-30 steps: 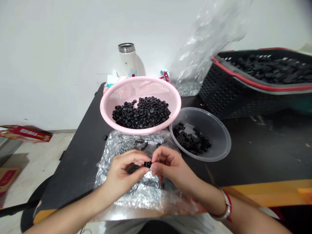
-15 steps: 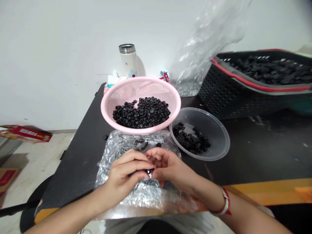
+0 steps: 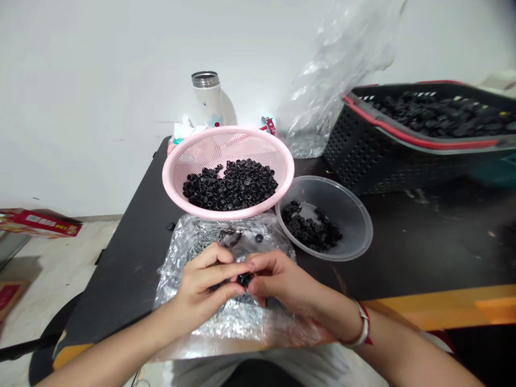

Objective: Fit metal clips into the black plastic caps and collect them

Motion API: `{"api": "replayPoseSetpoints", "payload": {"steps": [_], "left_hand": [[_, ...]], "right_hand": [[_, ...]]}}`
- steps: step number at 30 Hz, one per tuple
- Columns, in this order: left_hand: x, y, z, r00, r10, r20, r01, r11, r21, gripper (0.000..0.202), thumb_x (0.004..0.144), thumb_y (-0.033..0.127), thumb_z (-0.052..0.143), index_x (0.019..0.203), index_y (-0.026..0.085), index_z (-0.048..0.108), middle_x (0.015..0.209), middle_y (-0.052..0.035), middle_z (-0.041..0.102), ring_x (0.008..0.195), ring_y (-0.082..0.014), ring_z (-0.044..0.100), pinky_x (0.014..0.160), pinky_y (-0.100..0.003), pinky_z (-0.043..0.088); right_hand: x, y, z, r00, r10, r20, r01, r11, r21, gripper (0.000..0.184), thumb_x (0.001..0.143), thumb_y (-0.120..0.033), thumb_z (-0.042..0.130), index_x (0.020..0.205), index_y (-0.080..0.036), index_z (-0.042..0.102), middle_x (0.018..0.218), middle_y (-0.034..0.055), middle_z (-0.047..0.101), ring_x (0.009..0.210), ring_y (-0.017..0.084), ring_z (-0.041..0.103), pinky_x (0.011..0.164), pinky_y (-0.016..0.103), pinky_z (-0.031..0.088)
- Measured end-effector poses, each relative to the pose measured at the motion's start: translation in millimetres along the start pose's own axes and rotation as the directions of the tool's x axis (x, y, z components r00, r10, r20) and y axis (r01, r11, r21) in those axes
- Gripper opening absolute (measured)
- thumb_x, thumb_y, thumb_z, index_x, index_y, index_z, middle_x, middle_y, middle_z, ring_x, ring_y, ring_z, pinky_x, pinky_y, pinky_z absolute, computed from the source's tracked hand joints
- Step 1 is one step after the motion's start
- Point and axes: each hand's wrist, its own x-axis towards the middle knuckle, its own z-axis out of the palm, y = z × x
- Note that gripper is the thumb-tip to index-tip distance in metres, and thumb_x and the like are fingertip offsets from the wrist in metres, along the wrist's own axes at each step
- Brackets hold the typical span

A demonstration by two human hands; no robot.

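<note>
My left hand (image 3: 203,287) and my right hand (image 3: 278,279) meet fingertip to fingertip over a crinkled clear plastic bag (image 3: 226,317) on the black table (image 3: 423,242). Both pinch one small black ring-shaped part (image 3: 244,278) between them. More small black parts seem to lie in my left palm. Just beyond my hands stands a pink mesh colander (image 3: 177,161) heaped with the same black parts. To its right is a clear plastic bowl (image 3: 355,215) with a smaller heap of them. A loose black part (image 3: 258,237) lies on the bag.
A dark perforated crate (image 3: 363,150) with a red rim, full of black parts, stands at the back right. A steel-topped bottle (image 3: 207,99) and a tall clear bag (image 3: 322,80) stand at the wall. A red box (image 3: 38,223) lies on the floor at left.
My hands have closed together from slightly apart and stay over the bag. The view has shifted a little to the right and down.
</note>
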Motion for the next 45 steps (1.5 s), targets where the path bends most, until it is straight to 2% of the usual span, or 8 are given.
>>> {"api": "replayPoseSetpoints", "payload": {"steps": [4,11,18,24,29,34,41,45], "left_hand": [[1.7,5.2,-1.6,0.993,0.116,0.012,-0.116,0.992,0.043,0.030,0.092,0.015,0.061,0.122,0.012,0.065,0.079,-0.0020,0.054,0.075,-0.0134,0.050,0.065,-0.028,0.042],[1.4,10.5,-4.3,0.981,0.191,0.030,-0.194,0.975,0.112,0.032,0.091,0.009,0.060,0.122,0.007,0.064,0.079,-0.0059,0.059,0.076,-0.0164,0.053,0.064,-0.031,0.046],[1.2,14.2,-3.4,0.982,0.187,0.038,-0.190,0.973,0.131,0.038,0.091,0.011,0.058,0.129,0.013,0.061,0.078,-0.0060,0.061,0.075,-0.0174,0.056,0.063,-0.031,0.049],[0.5,14.7,-0.1,0.982,0.189,0.006,-0.188,0.976,0.106,0.038,0.093,0.011,0.056,0.130,0.015,0.060,0.078,-0.0059,0.062,0.073,-0.0171,0.055,0.062,-0.031,0.048],[3.9,14.5,2.4,0.994,0.101,-0.043,-0.096,0.990,0.102,0.026,0.095,0.020,0.055,0.119,0.015,0.067,0.073,-0.0037,0.060,0.067,-0.0143,0.055,0.059,-0.027,0.047],[7.1,18.0,1.2,0.997,0.045,-0.063,-0.039,0.995,0.087,0.022,0.096,0.021,0.054,0.110,0.016,0.070,0.073,-0.0035,0.060,0.067,-0.0127,0.057,0.059,-0.025,0.050],[5.8,18.6,1.5,0.987,0.151,-0.062,-0.147,0.987,0.068,0.024,0.092,0.015,0.059,0.115,0.014,0.068,0.072,-0.0028,0.060,0.066,-0.0136,0.055,0.058,-0.026,0.048],[-0.4,16.8,4.3,0.987,0.132,-0.090,-0.133,0.991,-0.009,0.027,0.093,0.021,0.059,0.119,0.017,0.066,0.075,-0.0032,0.059,0.069,-0.0137,0.056,0.059,-0.026,0.050]], "right_hand": [[-0.1,1.9,-0.7,1.000,0.002,0.019,-0.002,1.000,-0.020,0.018,0.067,-0.029,0.083,0.069,-0.013,0.073,0.060,-0.0033,0.056,0.053,0.006,0.047,0.050,0.019,0.035],[1.6,11.4,-5.0,0.999,0.013,0.044,-0.013,1.000,0.004,0.015,0.067,-0.024,0.084,0.071,-0.013,0.074,0.058,-0.0030,0.060,0.052,0.006,0.050,0.052,0.019,0.037],[1.4,9.6,-2.5,0.997,0.041,0.068,-0.045,0.997,0.056,0.030,0.064,-0.041,0.087,0.074,-0.014,0.077,0.056,-0.0022,0.060,0.048,0.006,0.051,0.047,0.018,0.038],[1.4,9.7,2.2,0.998,0.051,0.026,-0.053,0.997,0.064,0.033,0.062,-0.043,0.088,0.068,-0.013,0.076,0.053,-0.0019,0.059,0.044,0.005,0.049,0.043,0.017,0.036],[2.0,9.8,0.0,0.999,0.043,0.007,-0.043,0.996,0.072,0.034,0.064,-0.044,0.087,0.074,-0.013,0.076,0.051,-0.0028,0.057,0.044,0.005,0.046,0.042,0.016,0.035],[1.4,4.5,-2.3,0.997,0.055,0.060,-0.058,0.997,0.051,0.041,0.062,-0.044,0.088,0.088,-0.015,0.077,0.066,-0.0015,0.059,0.052,0.005,0.047,0.043,0.015,0.038],[0.7,3.8,-1.2,0.998,-0.046,0.034,0.050,0.992,-0.119,0.021,0.063,-0.036,0.088,0.068,-0.019,0.078,0.072,0.0006,0.063,0.061,0.009,0.053,0.051,0.019,0.041],[0.3,5.2,0.3,0.999,-0.039,0.003,0.039,0.986,-0.161,0.026,0.059,-0.042,0.089,0.065,-0.019,0.078,0.067,0.0009,0.065,0.061,0.012,0.055,0.054,0.021,0.042]]}}
